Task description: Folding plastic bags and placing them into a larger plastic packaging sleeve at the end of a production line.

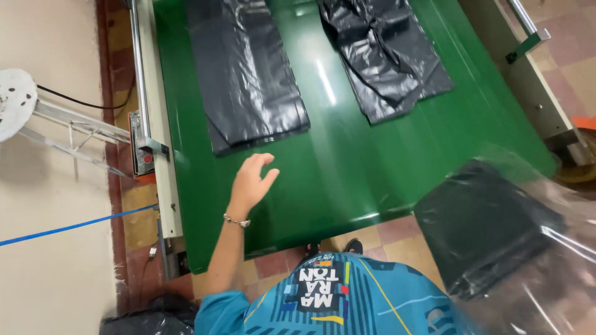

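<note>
Left hand [250, 182]: released, fingers spread, hovering just short of black plastic bag stack [245, 74] flat on green conveyor belt [335, 161]. Likely thin, limp, slippery; best pinched at near edge. Right hand: unseen, cannot tell.

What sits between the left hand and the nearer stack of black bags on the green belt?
Nothing visible. The left hand hovers open above bare green belt, just short of the left stack of black bags; only belt surface shows in the gap.
</note>
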